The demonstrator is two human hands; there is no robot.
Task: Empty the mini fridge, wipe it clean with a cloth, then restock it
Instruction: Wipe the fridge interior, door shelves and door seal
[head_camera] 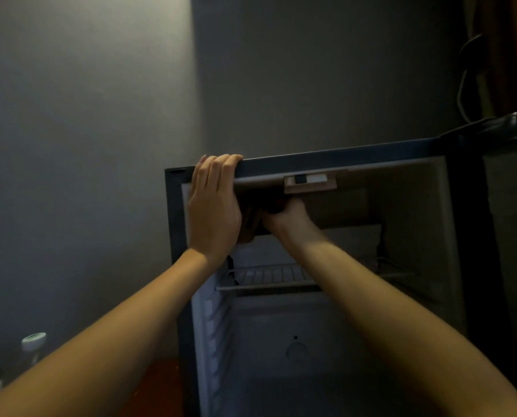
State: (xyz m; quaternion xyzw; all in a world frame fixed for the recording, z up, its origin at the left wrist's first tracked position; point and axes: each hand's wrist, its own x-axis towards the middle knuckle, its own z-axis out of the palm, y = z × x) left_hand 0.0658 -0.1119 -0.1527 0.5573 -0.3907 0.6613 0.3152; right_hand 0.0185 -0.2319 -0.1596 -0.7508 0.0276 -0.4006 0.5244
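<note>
With the fridge (173, 224) open and empty and bottles (33, 341) set aside at left, wiping looks midway: left hand (213, 206) grips its top edge, right hand (285, 216) clutches the cloth (248, 228) against the upper interior; restocking remains.

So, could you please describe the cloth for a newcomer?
Find the open mini fridge and look under its ceiling. Beside the left hand on the top edge, the right hand holds the cloth: dark, brownish, crumpled, the only soft thing there.
</note>
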